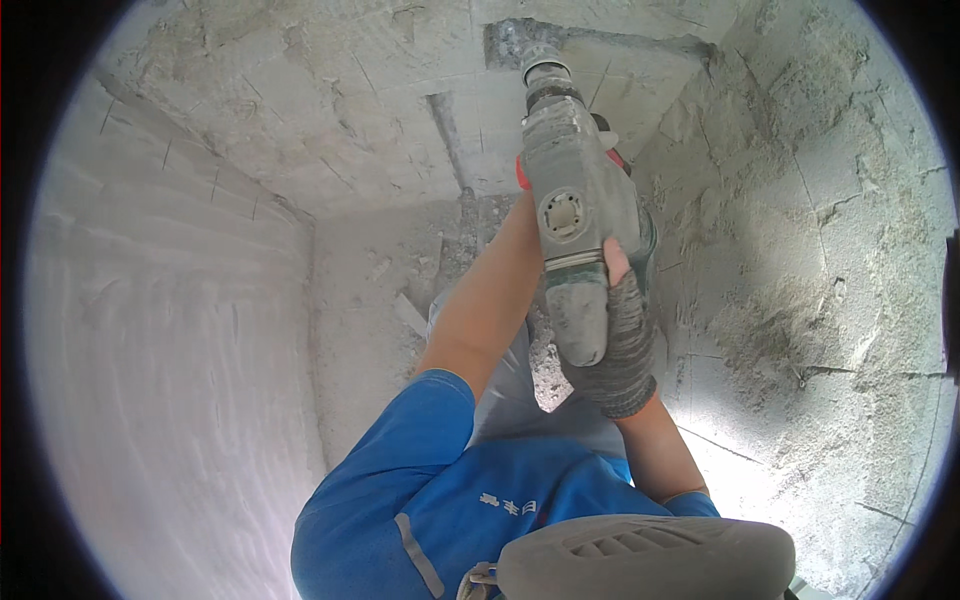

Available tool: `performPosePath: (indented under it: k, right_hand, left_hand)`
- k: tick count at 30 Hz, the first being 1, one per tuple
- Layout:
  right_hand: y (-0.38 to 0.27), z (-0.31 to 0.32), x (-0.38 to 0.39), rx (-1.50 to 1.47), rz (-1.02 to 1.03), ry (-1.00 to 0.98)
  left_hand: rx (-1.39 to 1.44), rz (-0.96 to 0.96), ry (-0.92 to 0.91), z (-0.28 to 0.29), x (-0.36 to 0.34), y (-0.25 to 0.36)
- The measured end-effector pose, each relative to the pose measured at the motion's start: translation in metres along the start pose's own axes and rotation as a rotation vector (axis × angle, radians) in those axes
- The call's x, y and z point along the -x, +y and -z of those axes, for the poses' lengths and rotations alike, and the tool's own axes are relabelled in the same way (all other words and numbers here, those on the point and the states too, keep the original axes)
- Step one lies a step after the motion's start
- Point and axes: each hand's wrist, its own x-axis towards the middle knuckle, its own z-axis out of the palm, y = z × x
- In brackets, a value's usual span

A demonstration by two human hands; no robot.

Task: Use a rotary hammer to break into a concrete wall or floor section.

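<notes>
The gloved right hand [622,340] is gripping the rotary hammer [577,215], left hand hidden behind it, chiselling a partly cut wall chase [520,42]

Drill [575,215] up front w/ tip in wall slot [520,45]; walls left & right.

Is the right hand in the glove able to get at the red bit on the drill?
Probably yes. The gloved right hand already grips the hammer drill at its rear handle, and the red part sits further up the body with nothing blocking it, though that hand would have to loosen its grip.
</notes>
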Motion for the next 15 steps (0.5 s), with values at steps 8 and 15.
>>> performPosePath:
  k: [8,15]
  right_hand:
    - [0.019,-0.018,-0.007,-0.034,-0.049,-0.085]
    - [-0.011,0.009,-0.024,-0.04,0.029,-0.093]
  left_hand:
    - [0.638,-0.116,-0.72,0.061,-0.028,-0.024]
    - [-0.199,0.014,0.273,-0.04,0.032,0.05]
